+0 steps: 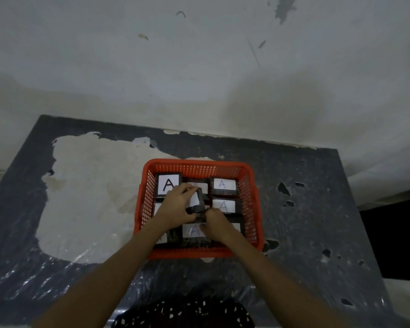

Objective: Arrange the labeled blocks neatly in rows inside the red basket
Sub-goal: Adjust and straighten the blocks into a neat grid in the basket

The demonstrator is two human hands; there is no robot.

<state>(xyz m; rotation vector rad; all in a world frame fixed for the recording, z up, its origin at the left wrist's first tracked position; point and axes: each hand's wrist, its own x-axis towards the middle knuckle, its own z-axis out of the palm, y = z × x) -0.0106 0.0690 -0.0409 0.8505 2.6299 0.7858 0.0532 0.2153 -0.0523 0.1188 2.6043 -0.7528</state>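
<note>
A red plastic basket (251, 185) sits on the table and holds several dark blocks with white labels marked A. One block (168, 184) lies in the back left corner, another (224, 185) in the back right, one (224, 205) below that, and one (193, 230) near the front. In the basket's middle a tilted block (197, 200) stands on edge. My left hand (178, 207) grips its left side. My right hand (214, 224) touches its lower end with closed fingers. Blocks under my hands are partly hidden.
The table (305, 221) has a dark top covered in worn, peeling plastic, with a large pale bare patch (85, 197) left of the basket. A stained wall rises behind it. Its right edge drops to a dark gap (393, 237).
</note>
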